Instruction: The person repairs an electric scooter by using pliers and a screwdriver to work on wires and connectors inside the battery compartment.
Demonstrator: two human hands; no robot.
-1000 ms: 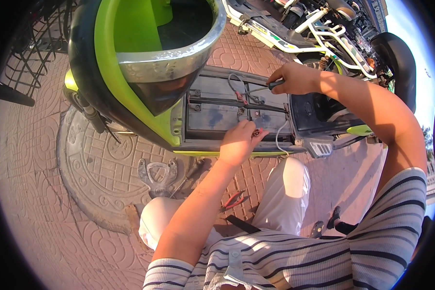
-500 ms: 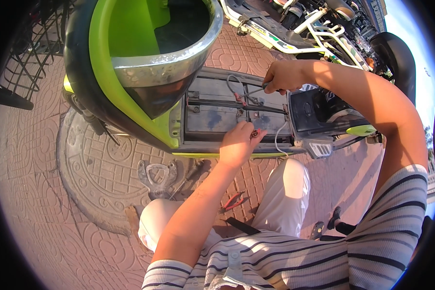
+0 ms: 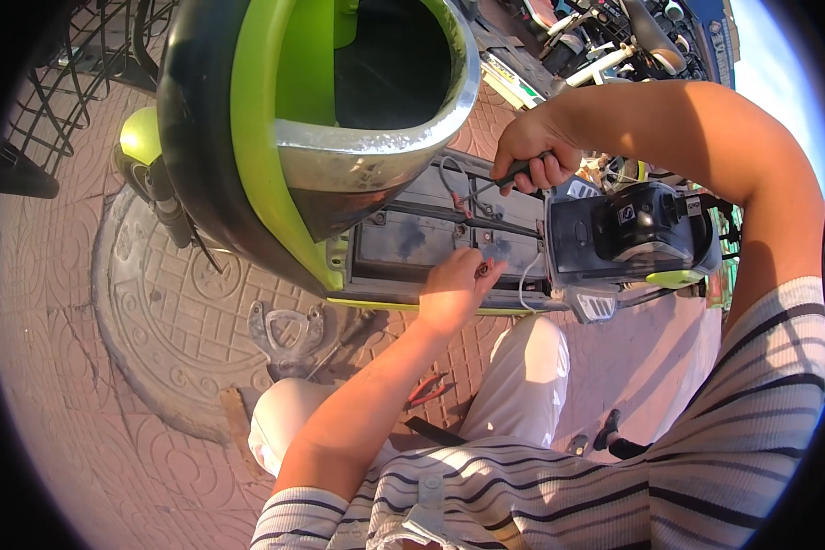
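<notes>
My right hand (image 3: pixel 536 147) is wrapped round the dark handle of a screwdriver (image 3: pixel 521 172), its thin shaft slanting down to the left. The shaft's tip is by a red-sleeved wire end (image 3: pixel 461 197) on the battery terminals. Nearer me, my left hand (image 3: pixel 454 293) is pinched over the edge of a dark battery (image 3: pixel 401 240). A small dark and reddish piece shows between its fingertips, too small to name. Several batteries lie side by side in the open floor compartment of a green and black electric scooter (image 3: pixel 289 197). A pale grey cable (image 3: pixel 525 280) loops at the compartment's right end.
On the paving by my knees lie red-handled pliers (image 3: pixel 427 390) and a grey metal bracket (image 3: pixel 286 332). A round manhole cover (image 3: pixel 170 302) is under the scooter's front. A wire basket (image 3: pixel 60 101) stands far left. Parked bikes (image 3: pixel 628 41) crowd the far right.
The view has shifted, so the scooter's front appears farther right. My right hand has turned, and more of the screwdriver handle shows. My left hand keeps its pinch at the battery.
</notes>
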